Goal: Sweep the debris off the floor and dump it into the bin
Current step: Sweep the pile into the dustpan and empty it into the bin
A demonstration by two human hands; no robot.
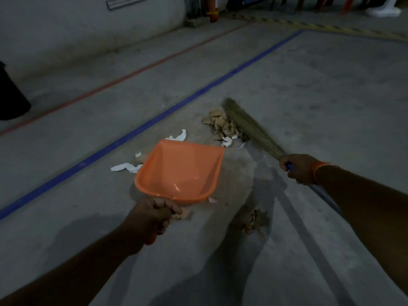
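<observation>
A heap of brown scraps [223, 127] with a few white bits lies on the concrete floor [309, 96], just right of a blue line [154, 122], and the straw head of the broom [247, 127] lies against its right side. White paper strips [125, 167] lie by the left edge of the orange dustpan [180, 171], more [178, 136] at its far lip, and a smaller brown clump [252, 220] sits nearer the person, to the pan's right. The pan's open mouth faces the heap and its inside looks bare. The left hand [152, 214] has its grip curled round the pan's handle at the near end. The right hand [297, 167], an orange band at its wrist, has its grip wrapped round the broom's handle where the straw ends; the shaft runs back under the forearm. A red line [123, 79] runs beyond the blue one. A dark bin [11, 96] stands at the far left, well apart from the debris.
</observation>
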